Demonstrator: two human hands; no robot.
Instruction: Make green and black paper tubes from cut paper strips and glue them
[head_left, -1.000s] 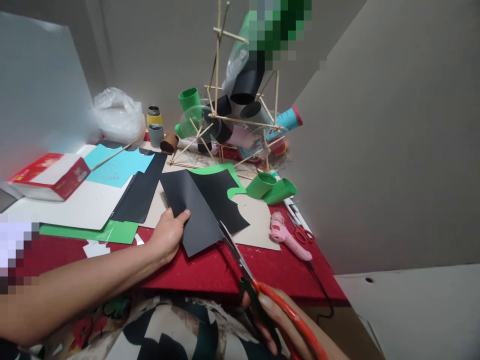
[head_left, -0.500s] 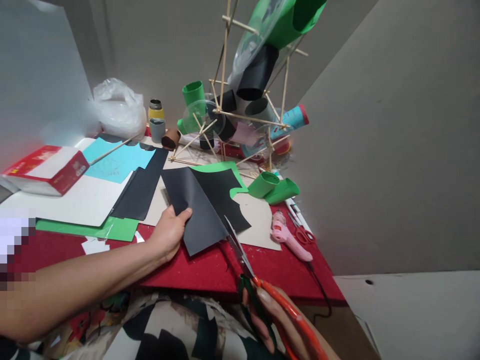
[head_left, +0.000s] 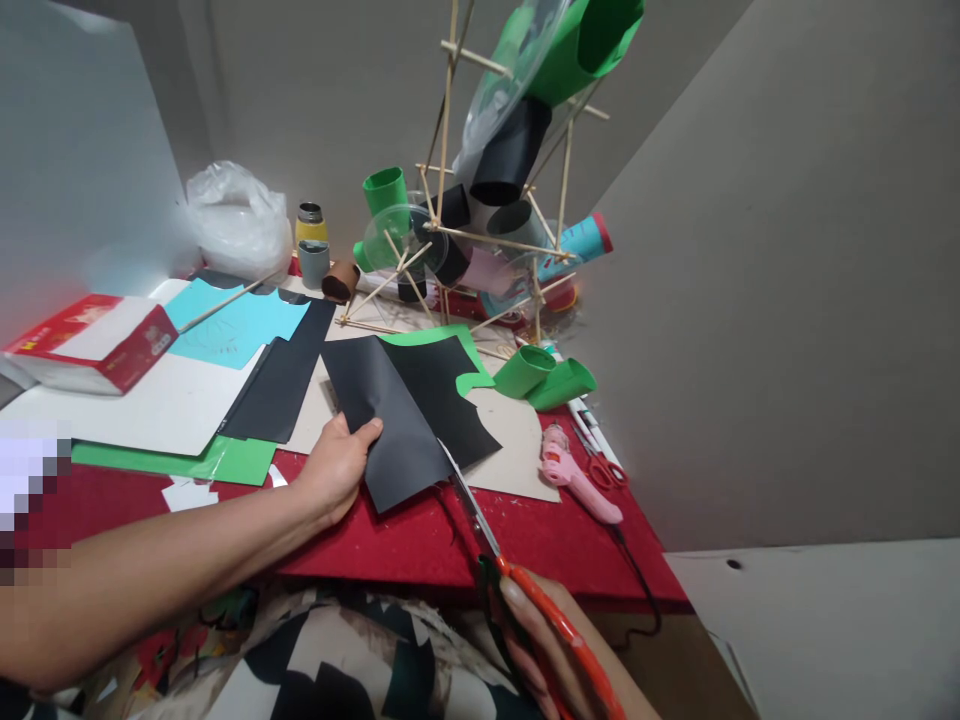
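Note:
My left hand (head_left: 346, 468) pinches a sheet of black paper (head_left: 390, 425) near its left edge, thumb on top, and holds it tilted above the table. In my right hand (head_left: 551, 635) is a pair of scissors (head_left: 480, 520) with orange and dark green handles. Its blades are nearly closed at the right edge of the held sheet, and part of them may be hidden by the paper. Behind the held sheet lies another piece of black paper (head_left: 450, 390) with a notched edge, over a green sheet (head_left: 465, 345).
A wooden-stick frame (head_left: 495, 235) with paper tubes and plastic lids stands at the back. Two green paper rolls (head_left: 559, 380), a pink glue gun (head_left: 574, 475) and red-handled scissors (head_left: 606, 472) are to the right. A red-and-white tissue pack (head_left: 97, 340) sits left on the red tablecloth (head_left: 555, 555).
The scissor blades have closed from a wider gape, and the handles have come together. My right hand has shifted slightly left; my left hand and the sheet stay nearly still.

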